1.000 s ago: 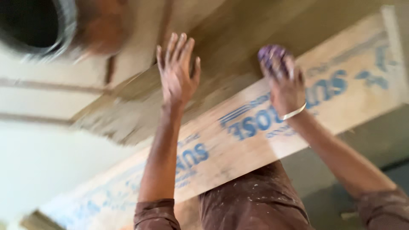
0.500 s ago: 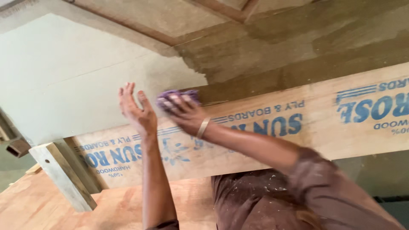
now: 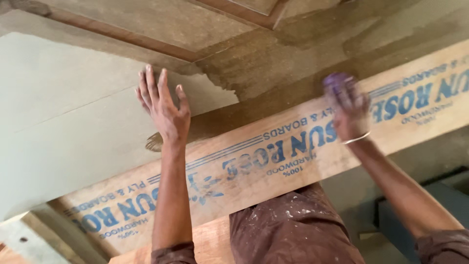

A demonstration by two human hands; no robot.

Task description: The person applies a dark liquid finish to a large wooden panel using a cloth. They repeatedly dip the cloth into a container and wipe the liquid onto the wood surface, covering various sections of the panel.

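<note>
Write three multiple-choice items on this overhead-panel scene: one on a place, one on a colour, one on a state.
1. Where does the left hand rest?
A. on the printed plywood strip
B. on the pale coated part of the panel
C. on the person's shirt

2. What colour is the pad in the right hand?
A. purple
B. yellow
C. white

3. How do the left hand's fingers stand?
A. curled into a fist
B. pinched on a tool
C. spread and open

Answers: 1 B, the palm lies flat on the pale coated area, above the plywood strip. 2 A, the pad shows purple above the right hand's fingers, though blurred. 3 C, the fingers are extended apart and hold nothing.
</note>
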